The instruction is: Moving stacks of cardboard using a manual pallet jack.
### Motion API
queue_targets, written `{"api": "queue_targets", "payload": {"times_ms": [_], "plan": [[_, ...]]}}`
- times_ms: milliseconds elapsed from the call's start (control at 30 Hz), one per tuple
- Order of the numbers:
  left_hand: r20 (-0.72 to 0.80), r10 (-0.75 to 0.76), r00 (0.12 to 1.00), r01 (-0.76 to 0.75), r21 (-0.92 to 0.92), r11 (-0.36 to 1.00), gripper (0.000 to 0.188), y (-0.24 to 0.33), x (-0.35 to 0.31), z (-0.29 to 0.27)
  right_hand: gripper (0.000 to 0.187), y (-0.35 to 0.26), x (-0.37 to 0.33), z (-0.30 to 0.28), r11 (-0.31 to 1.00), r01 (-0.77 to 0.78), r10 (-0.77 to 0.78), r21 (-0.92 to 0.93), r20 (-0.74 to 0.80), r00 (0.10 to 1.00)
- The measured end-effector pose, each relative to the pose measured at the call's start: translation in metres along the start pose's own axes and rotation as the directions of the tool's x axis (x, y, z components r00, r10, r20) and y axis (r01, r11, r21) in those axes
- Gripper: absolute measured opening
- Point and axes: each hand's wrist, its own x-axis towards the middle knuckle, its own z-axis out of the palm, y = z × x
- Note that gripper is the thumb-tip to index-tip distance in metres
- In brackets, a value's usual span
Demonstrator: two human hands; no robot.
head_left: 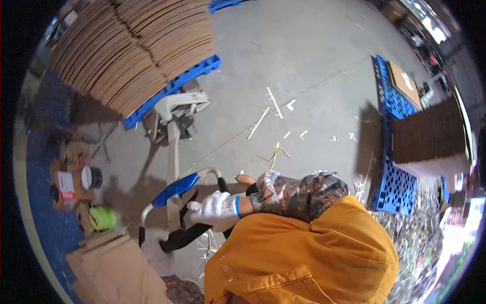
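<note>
A hand pallet truck stands in front of me, its loop handle grey with a blue middle and black grips at both ends. Gloved in white with a blue cuff edge, my right hand is closed at the handle's right grip. My left hand is a pale blur against the left grip, and its fingers cannot be made out. From the handle a shaft runs to the truck's light grey base. That base sits against a blue pallet bearing tall stacks of flat cardboard.
At the right, another blue pallet carries a brown cardboard stack. Paper strips litter the grey floor, with a shredded heap at lower right. A green roll, a white roll and cardboard sheets lie left.
</note>
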Motion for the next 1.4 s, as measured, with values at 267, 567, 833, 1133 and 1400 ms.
{"api": "queue_targets", "payload": {"times_ms": [267,567,833,1133,1400], "plan": [[-0.055,0.038,0.998,-0.043,-0.093,0.995,0.013,0.019,0.015,0.02,0.051,0.022,-0.008,0.0,0.976,-0.203,0.208,-0.08,0.05,0.977],[0.236,-0.05,0.97,0.05,0.006,0.999,0.028,0.009,0.021,0.05,0.071,0.032,-0.01,0.034,0.92,-0.351,0.297,-0.173,-0.276,0.914],[0.246,0.065,0.967,-0.034,-0.128,0.991,0.033,0.023,0.009,0.036,0.072,0.015,-0.026,0.035,0.903,-0.41,0.354,-0.126,-0.32,0.879],[0.483,0.012,0.876,0.057,-0.127,0.99,0.03,0.07,-0.027,0.006,0.062,-0.008,-0.082,0.035,0.93,-0.342,0.274,-0.135,-0.365,0.89],[0.771,0.088,0.631,0.314,-0.357,0.88,0.034,0.117,-0.007,-0.045,0.035,-0.022,-0.135,0.008,0.969,-0.209,0.086,-0.131,-0.613,0.785]]}}
